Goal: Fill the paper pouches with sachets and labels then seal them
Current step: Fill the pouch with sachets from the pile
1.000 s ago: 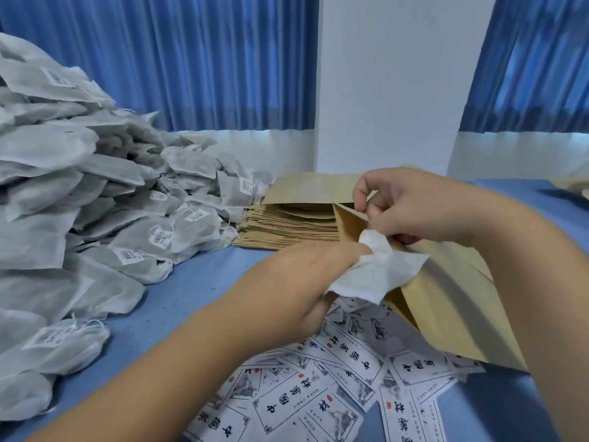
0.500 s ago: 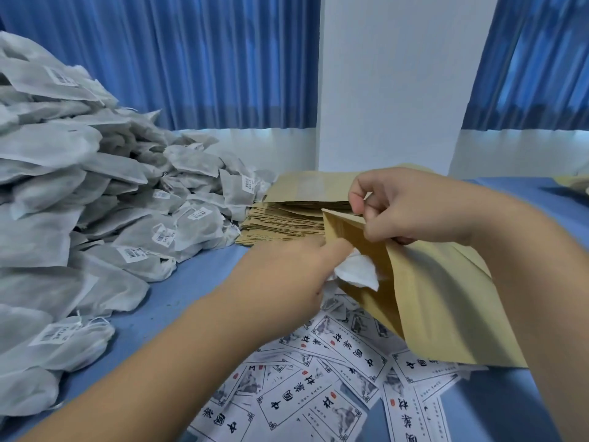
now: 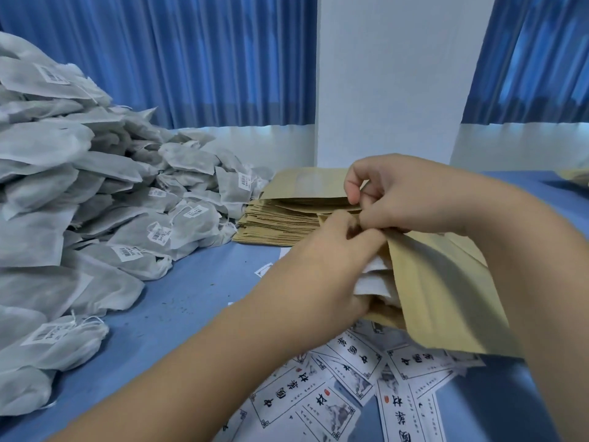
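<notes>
Sachet (image 3: 373,282): left hand (image 3: 322,272) grips it, half inside pouch (image 3: 446,298) mouth
Pouch: right hand (image 3: 401,196) pinches rim; length runs rightward from left hand

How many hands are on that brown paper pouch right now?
2. The left hand grips the pouch at its open edge, beside the white sachets inside; the right hand pinches its top corner.

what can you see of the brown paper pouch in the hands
The paper pouch is tan kraft paper, held tilted with its open mouth facing left. White sachets show inside the mouth. The right hand pinches the mouth's top edge; the left hand grips its lower side. Its body hangs above the printed labels.
</notes>
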Tool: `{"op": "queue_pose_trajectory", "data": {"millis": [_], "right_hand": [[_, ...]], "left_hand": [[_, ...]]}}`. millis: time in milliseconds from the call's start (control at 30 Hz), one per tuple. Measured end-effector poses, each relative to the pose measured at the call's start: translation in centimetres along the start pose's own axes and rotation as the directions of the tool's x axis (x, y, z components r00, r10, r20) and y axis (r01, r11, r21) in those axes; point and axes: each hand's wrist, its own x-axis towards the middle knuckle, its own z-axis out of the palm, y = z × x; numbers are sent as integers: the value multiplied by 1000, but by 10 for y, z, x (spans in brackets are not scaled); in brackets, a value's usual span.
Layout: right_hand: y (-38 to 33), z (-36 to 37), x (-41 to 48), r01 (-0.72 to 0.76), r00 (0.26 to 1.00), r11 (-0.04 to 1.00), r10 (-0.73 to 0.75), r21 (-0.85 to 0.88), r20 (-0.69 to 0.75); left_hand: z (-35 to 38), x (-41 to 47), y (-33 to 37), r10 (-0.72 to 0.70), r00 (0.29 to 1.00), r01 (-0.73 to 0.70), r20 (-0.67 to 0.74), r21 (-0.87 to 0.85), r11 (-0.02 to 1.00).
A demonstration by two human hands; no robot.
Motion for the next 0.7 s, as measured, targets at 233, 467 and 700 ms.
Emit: {"op": "queue_pose_trajectory", "data": {"millis": [233, 467, 700], "right_hand": [[8, -3, 2, -2, 999, 1000, 1, -29, -37], [8, -2, 5, 24, 999, 1000, -24, -16, -44], [8, -1, 5, 14, 1000, 1000, -14, -11, -27]], "left_hand": [[4, 0, -9, -152, 984, 97, -95, -435, 895], [-3, 1, -13, 93, 995, -94, 31, 66, 993], [-28, -2, -10, -36, 908, -8, 418, 103, 995]]}}
